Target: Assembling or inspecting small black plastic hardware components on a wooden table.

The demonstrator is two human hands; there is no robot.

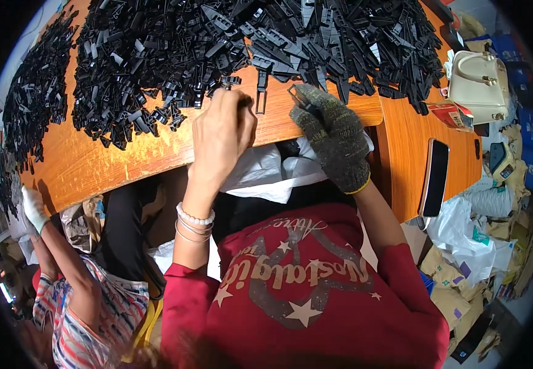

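Observation:
My bare left hand (222, 130), with bracelets at its wrist, is over the near part of the table. Its fingers are curled inward, hiding what they hold, if anything; a small black plastic piece (232, 80) shows just beyond the fingertips. My right hand (334, 135) wears a dark knitted glove and grips a thin, black, open-ended plastic part (297, 98) between thumb and fingers. Between my hands a slim black frame-shaped plastic part (261, 92) lies on the wood. Longer black plastic parts (340, 46) are heaped just past my right hand.
A heap of smaller black clips (137, 74) covers the left of the wooden table (119, 161). At right are a phone (435, 178), a red packet (452, 115) and a cream handbag (478, 86). A co-worker's gloved hand (33, 208) is by the left table edge. White plastic bags (263, 175) hang below the front edge.

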